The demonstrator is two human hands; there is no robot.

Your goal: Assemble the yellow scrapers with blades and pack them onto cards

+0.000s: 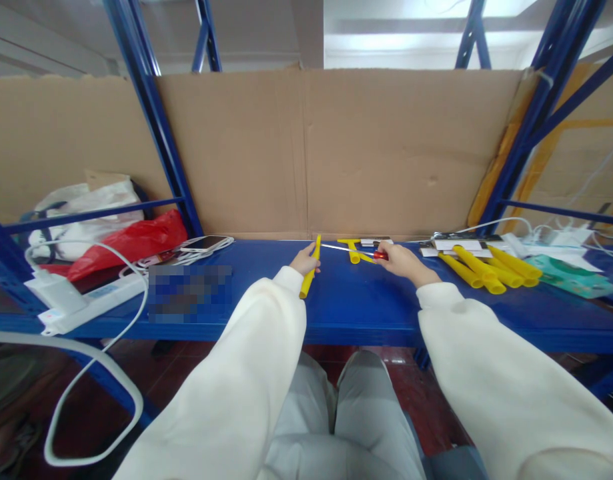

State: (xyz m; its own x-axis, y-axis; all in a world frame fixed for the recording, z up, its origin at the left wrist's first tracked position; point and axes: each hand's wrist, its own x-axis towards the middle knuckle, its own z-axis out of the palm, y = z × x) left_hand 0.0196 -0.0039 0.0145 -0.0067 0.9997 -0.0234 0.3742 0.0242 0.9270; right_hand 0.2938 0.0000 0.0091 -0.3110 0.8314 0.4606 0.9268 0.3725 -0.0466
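Note:
My left hand is closed around a slim yellow piece shaped like a tapered tube, held nearly upright over the blue table. In my right hand is the red handle of a screwdriver. Its long metal shaft points left, and the tip reaches close to the yellow piece; whether they touch I cannot tell. Behind the shaft, another yellow piece with a crossbar lies on the table, partly crossed by the screwdriver.
Several yellow tubes are piled at the right beside a green packet. A phone rests on white cables at the left, near a red bag and a white power strip. A cardboard sheet stands along the back.

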